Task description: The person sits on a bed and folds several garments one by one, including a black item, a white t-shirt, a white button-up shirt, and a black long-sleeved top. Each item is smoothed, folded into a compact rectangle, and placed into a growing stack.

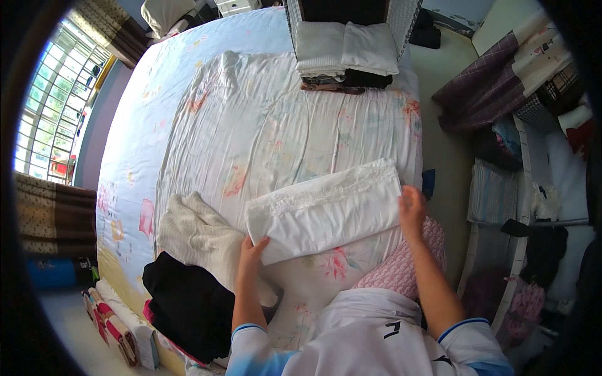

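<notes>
A white garment with a lace band (329, 211), folded into a long rectangle, lies slantwise on the bed before me. My left hand (254, 250) grips its near left corner, thumb on top and the fingers hidden underneath. At the opposite short end, my right hand (412, 209) is against the edge, slightly blurred; whether its fingers pinch the cloth cannot be made out. A crumpled cream knitted garment (202, 230) rests left of my left hand, partly behind my forearm. Nearer to me, a black garment (188, 305) is heaped over other clothes.
An open patterned storage box (405, 28) stands at the bed's far side, with stacked folded clothes (348, 51) in front. A wrinkled floral sheet (282, 127) covers the mattress. To the right are an open wardrobe (522, 188) and a curtain (494, 80); a barred window (56, 108) is left.
</notes>
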### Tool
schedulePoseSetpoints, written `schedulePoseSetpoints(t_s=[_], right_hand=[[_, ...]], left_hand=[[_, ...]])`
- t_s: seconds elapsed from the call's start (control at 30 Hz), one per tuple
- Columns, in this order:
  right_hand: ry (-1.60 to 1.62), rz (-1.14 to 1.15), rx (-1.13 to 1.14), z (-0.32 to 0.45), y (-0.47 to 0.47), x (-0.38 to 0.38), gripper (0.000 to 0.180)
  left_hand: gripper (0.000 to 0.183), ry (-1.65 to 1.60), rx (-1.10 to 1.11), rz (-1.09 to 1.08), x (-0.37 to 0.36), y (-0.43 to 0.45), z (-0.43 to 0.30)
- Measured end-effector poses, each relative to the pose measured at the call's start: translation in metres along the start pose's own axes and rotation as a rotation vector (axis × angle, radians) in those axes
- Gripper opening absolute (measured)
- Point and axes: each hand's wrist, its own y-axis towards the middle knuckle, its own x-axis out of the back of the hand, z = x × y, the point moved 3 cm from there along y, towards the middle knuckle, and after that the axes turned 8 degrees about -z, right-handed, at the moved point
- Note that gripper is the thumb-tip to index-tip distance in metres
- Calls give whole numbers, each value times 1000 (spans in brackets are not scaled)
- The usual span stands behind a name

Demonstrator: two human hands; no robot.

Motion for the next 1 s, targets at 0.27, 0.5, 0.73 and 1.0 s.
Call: schedulePoseSetpoints(t_s=[0.27,0.5,0.73,1.0], right_hand=[[570,850,-297,90,-120,-172,69],[936,962,-731,119,-94,-108,71],[585,689,-857,38,-54,-84,60],[548,633,-586,29,-45,-86,43]], left_hand=[[47,-80,-110,-63,-29,-3,-21],[61,84,-363,61,-94,-50,-62],[31,119,-260,196,-141,-44,-37],[51,70,56,188,-132,-39,24]])
